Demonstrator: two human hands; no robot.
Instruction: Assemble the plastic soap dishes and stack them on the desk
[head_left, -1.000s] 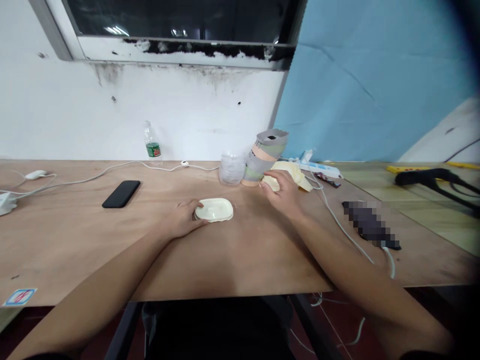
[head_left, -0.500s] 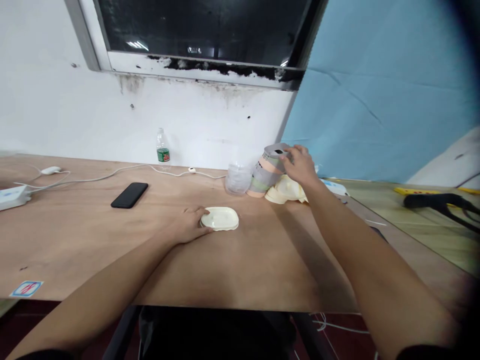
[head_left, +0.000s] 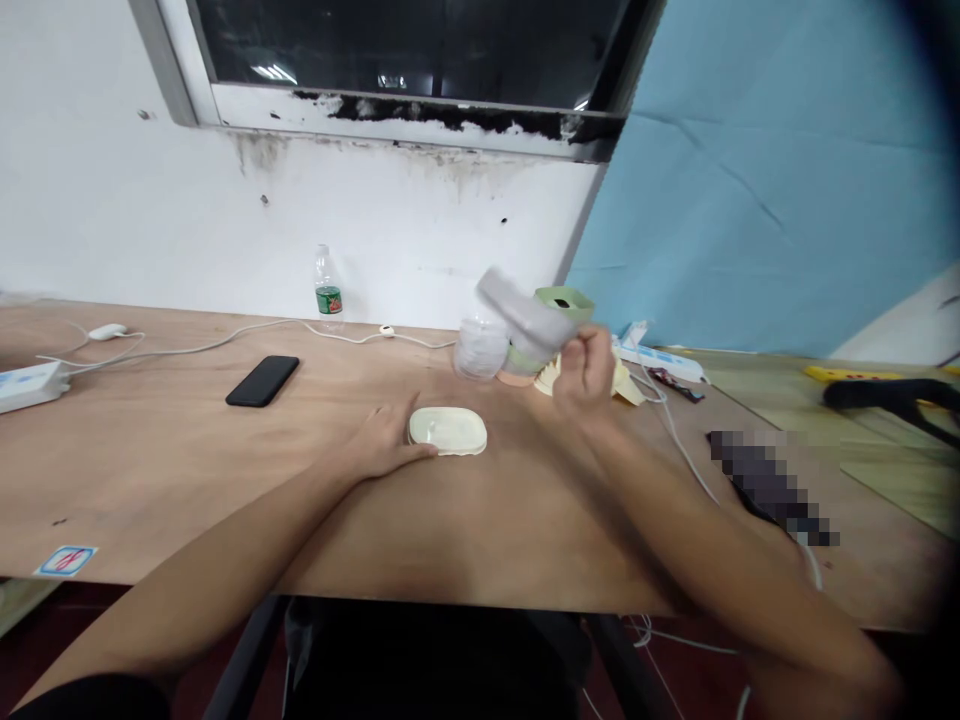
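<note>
Lid (head_left: 448, 430): cream, oblong, rounded ends, shallow raised rim; flat on the bench (head_left: 480, 545), one end between thumb and forefinger of the left hand (head_left: 384, 440). Container (head_left: 523, 315): grey, motion-blurred; tilted, raised off the bench in the right hand (head_left: 585, 372).

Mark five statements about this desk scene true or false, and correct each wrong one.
1. The right hand holds a blurred gray piece. True.
2. The bottle with the green label stands upright near the wall. True.
3. The left hand is gripping the bottle. False: it is at the cream dish.
4. The black phone lies to the left of the cream dish. True.
5. The cream dish is farther from the person than the bottle. False: it is nearer.
</note>
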